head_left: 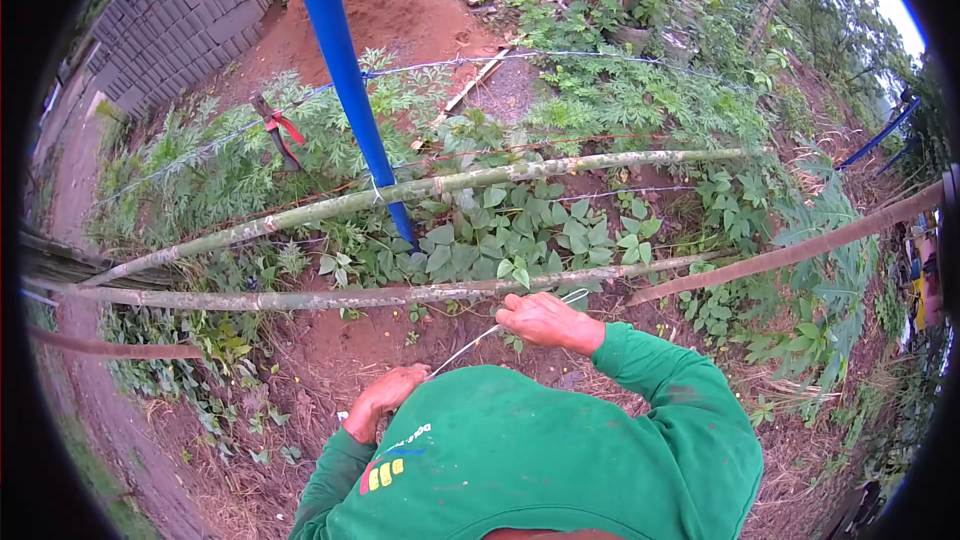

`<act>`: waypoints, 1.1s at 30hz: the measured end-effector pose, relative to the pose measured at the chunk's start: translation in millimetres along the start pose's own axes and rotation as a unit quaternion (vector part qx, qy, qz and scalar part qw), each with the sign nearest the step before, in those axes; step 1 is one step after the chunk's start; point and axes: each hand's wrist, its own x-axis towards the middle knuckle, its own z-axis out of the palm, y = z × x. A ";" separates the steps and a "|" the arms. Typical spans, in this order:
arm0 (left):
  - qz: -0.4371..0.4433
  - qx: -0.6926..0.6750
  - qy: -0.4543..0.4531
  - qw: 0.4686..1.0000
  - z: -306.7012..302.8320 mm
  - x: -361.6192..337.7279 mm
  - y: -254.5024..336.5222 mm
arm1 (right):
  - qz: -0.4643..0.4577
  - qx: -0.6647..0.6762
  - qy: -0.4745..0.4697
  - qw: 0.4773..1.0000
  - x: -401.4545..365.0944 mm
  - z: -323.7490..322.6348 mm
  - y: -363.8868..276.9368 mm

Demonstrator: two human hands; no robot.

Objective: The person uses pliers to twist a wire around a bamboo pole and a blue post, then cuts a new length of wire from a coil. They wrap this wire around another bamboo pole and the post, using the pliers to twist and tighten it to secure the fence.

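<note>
My right hand [545,322] is closed in a pinch on a thin pale wire [472,344], whose bent loop sticks out past the fingers to the right. The wire runs down and left to my left hand [388,395], curled close to my chest. Its fingertips are partly hidden by my green shirt, but the wire's other end reaches them. Just beyond my right hand lies the lower bamboo pole [380,297]. The upper bamboo pole [480,176] crosses a blue post [350,80], with a pale tie at the crossing. Red-handled pliers [280,132] hang on the fence wire, out of both hands.
Leafy plants [470,250] grow around and behind the poles. Brown posts [790,258] stick in from the sides. Farther back are a reddish soil mound [400,10] and stacked grey blocks [190,15]. A strand of barbed wire [560,55] runs across behind the blue post.
</note>
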 end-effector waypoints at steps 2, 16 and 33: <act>-0.062 -0.194 -0.060 0.977 -10.1 -5.2 33.2 | -0.009 0.001 -0.002 1.000 -1.0 -11.3 -4.2; -0.108 0.034 0.136 0.984 -26.4 -8.8 107.4 | -0.111 0.045 0.108 0.987 9.9 -10.0 7.9; 0.068 0.364 0.227 0.901 -82.1 -70.8 54.7 | 0.002 0.164 0.062 0.984 -31.0 8.3 8.7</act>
